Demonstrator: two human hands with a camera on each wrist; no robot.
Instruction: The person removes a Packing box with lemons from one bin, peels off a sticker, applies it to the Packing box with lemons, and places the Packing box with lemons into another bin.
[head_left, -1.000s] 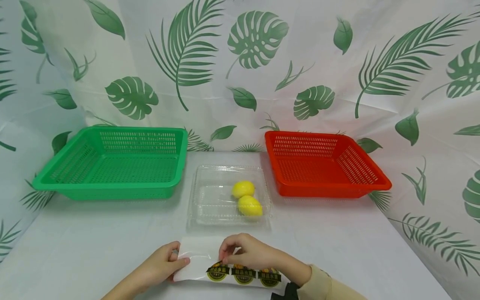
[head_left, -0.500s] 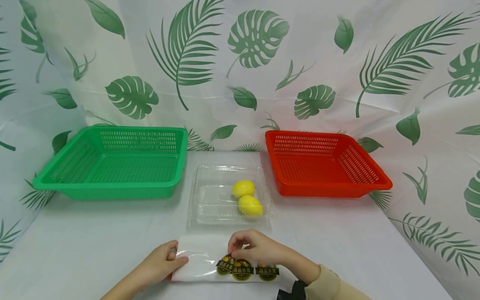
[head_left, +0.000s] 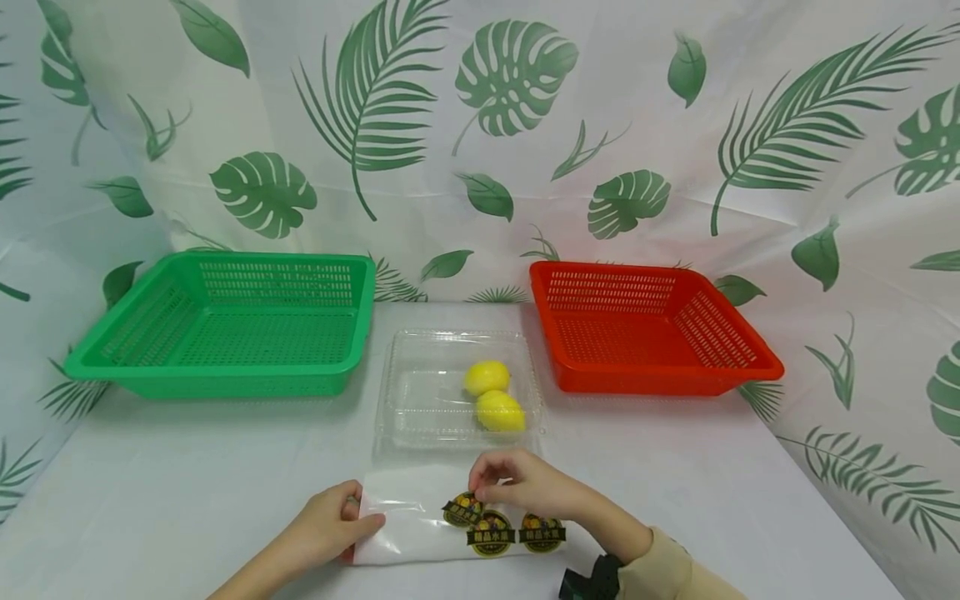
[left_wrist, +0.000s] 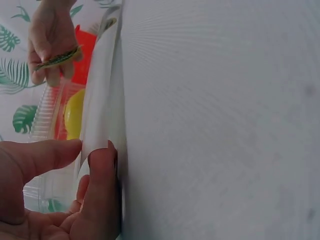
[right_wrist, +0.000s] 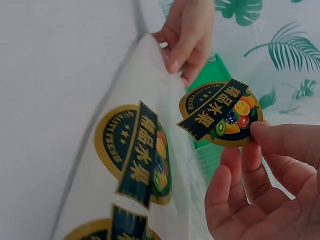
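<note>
Plastic box (head_left: 431, 387) with two lemons (head_left: 500, 412), sticker (right_wrist: 220, 112) in right fingers (right_wrist: 251, 167), sheet (left_wrist: 97, 87) in left fingers (left_wrist: 102, 172)

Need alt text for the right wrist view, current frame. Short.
A right hand pinches a black-and-gold fruit sticker, held apart from a white sheet that bears two more stickers, one cut off by the frame. A left hand holds the sheet's far end, with part of a green basket and a leaf-print backdrop behind.

We find the head view looking forward and down across the counter (head_left: 225, 475); both wrist views, close in from opposite sides, share the white sheet (head_left: 408, 533), left grip (head_left: 332, 523) and right grip (head_left: 527, 483).
</note>
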